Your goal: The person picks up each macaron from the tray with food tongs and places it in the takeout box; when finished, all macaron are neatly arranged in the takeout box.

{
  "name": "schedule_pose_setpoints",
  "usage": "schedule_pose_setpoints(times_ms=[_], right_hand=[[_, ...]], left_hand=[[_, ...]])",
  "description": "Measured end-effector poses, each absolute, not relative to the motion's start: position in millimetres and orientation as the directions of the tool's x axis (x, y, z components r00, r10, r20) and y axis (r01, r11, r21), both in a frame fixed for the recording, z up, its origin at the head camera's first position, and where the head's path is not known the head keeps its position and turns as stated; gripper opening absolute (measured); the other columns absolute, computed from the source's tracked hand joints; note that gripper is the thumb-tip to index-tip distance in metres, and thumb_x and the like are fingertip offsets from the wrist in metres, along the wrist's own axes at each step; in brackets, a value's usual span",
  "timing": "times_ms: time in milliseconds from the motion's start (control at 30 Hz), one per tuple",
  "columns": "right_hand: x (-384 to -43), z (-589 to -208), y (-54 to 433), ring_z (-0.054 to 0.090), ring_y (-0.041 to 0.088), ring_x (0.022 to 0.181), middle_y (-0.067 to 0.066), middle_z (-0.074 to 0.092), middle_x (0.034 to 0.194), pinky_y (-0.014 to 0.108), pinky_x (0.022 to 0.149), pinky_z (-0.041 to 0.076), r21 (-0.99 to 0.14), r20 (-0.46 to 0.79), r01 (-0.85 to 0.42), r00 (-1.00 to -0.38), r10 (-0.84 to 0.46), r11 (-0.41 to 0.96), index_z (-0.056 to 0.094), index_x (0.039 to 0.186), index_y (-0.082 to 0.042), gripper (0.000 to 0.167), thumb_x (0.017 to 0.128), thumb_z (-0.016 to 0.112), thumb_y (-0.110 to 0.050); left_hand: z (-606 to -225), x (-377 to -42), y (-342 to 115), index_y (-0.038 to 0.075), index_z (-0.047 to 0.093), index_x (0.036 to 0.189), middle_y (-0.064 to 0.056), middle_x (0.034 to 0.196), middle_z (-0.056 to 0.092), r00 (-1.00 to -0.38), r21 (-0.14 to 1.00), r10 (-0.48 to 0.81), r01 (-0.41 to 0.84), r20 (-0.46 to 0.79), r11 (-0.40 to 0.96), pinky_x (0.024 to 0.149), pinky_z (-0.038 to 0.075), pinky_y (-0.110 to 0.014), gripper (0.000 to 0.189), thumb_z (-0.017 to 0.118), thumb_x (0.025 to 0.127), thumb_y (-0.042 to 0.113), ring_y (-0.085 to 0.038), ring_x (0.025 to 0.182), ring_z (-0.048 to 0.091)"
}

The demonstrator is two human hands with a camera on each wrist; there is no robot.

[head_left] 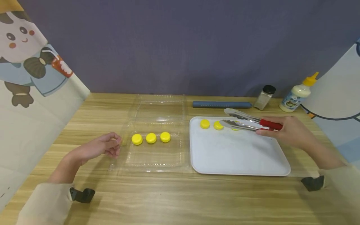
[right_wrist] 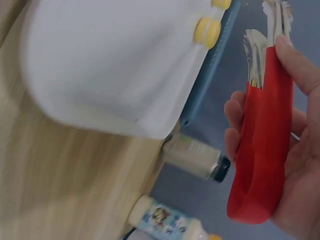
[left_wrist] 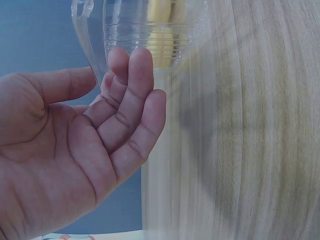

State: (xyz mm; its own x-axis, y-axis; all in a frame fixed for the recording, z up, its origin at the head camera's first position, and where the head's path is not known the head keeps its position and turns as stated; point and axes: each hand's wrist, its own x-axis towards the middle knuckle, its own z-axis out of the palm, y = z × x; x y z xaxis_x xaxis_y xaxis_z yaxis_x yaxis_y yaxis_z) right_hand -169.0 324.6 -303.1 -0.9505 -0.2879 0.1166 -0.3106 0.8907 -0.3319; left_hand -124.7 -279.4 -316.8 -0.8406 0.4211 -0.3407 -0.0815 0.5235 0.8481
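Note:
My left hand pinches the left edge of an opened clear plastic clamshell box between thumb and index finger, the other fingers loosely bent. Three yellow macaron-like rounds sit in a row in the box's near half. My right hand grips metal tongs by their red handles. The tongs' arms are spread, with nothing between the tips, above the far edge of a white tray. Three more yellow rounds lie along that edge; the rightmost is partly hidden by the tongs.
Behind the tray lies a long blue-grey box. To its right stand a black-lidded jar and a bottle with a yellow nozzle. A dark blue backdrop rises behind the wooden table.

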Motion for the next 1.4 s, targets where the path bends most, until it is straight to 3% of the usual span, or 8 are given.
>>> schedule_pose_setpoints(times_ms=[333,533,700,1033,1400], right_hand=[[-176,-315,349,0.042,0.017,0.060,0.000,0.049,0.063,0.030,0.051,0.031,-0.366,0.017,-0.213,-0.975,-0.223,0.906,0.063,0.135,0.001,0.067,0.087,0.080,-0.043],[-179,-318,348,0.051,0.023,0.071,0.009,0.066,0.081,0.031,0.054,0.038,-0.363,-0.029,-0.168,-0.981,-0.191,0.917,0.064,0.132,0.003,0.069,0.086,0.080,-0.047],[-181,-320,347,0.056,0.028,0.076,0.017,0.069,0.090,0.034,0.057,0.043,-0.346,-0.060,-0.145,-0.983,-0.176,0.927,0.063,0.132,0.004,0.074,0.086,0.078,-0.051],[-183,-328,347,0.060,0.030,0.080,0.028,0.071,0.099,0.033,0.061,0.045,-0.345,-0.024,-0.161,-0.983,-0.180,0.925,0.068,0.126,0.002,0.068,0.084,0.081,-0.051],[-180,-335,346,0.057,0.026,0.071,0.033,0.069,0.100,0.033,0.056,0.043,-0.350,0.019,-0.163,-0.986,-0.167,0.923,0.070,0.123,0.001,0.063,0.086,0.080,-0.049]], left_hand=[[-317,-125,-280,-0.007,0.043,0.119,-0.012,0.093,0.055,-0.840,0.849,0.421,-0.084,-0.342,0.522,0.086,0.054,-0.033,0.027,0.038,0.111,0.018,-0.030,0.092,0.062],[-317,-125,-280,-0.007,0.043,0.119,-0.012,0.093,0.056,-0.841,0.848,0.420,-0.083,-0.341,0.523,0.086,0.055,-0.033,0.028,0.038,0.111,0.019,-0.030,0.092,0.062],[-317,-125,-280,-0.007,0.043,0.119,-0.011,0.093,0.055,-0.840,0.849,0.422,-0.081,-0.340,0.522,0.086,0.054,-0.033,0.028,0.038,0.111,0.020,-0.029,0.091,0.062],[-318,-126,-280,-0.007,0.043,0.119,-0.012,0.093,0.055,-0.840,0.850,0.425,-0.078,-0.337,0.520,0.085,0.055,-0.033,0.029,0.038,0.111,0.020,-0.029,0.090,0.062],[-318,-126,-280,-0.007,0.043,0.118,-0.011,0.093,0.055,-0.841,0.848,0.423,-0.076,-0.337,0.525,0.085,0.055,-0.033,0.028,0.038,0.111,0.020,-0.030,0.091,0.062]])
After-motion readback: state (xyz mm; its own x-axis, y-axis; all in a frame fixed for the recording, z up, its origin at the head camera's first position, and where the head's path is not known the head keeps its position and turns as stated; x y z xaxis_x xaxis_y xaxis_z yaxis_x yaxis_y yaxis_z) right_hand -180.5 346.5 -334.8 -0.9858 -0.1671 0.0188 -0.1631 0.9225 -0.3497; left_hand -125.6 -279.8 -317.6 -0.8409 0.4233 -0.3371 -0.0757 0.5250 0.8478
